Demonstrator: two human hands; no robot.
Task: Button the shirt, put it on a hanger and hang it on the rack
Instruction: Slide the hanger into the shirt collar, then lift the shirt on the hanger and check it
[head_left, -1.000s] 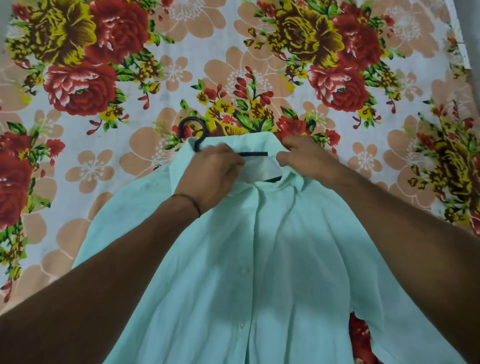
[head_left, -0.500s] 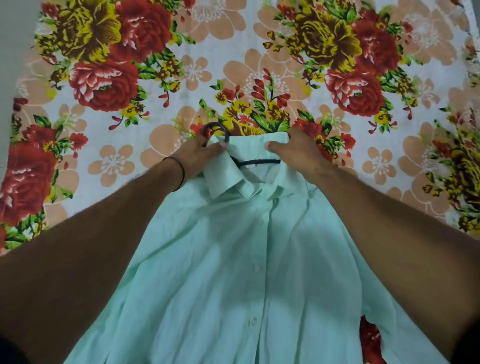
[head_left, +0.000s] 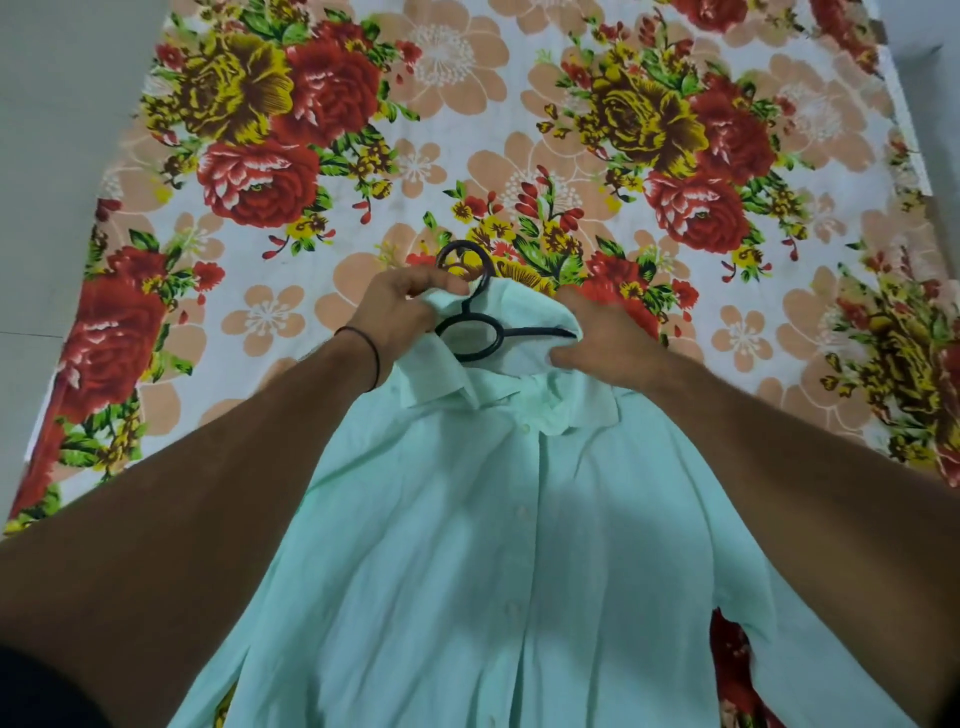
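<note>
The hanger (head_left: 498, 336) has slid further out of the shirt's (head_left: 493, 545) collar (head_left: 447, 382), lying between the left hand (head_left: 400, 312) and right hand (head_left: 597, 338), each gripping one collar side.

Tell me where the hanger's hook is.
In the head view, the hook sticks out of the shirt collar just left of centre, over the floral sheet, beside the left hand.

A white fabric sheet (head_left: 467, 130) printed with red, yellow and peach flowers (mostly roses) lies spread; pale grey floor (head_left: 52, 130) borders its left edge.
</note>
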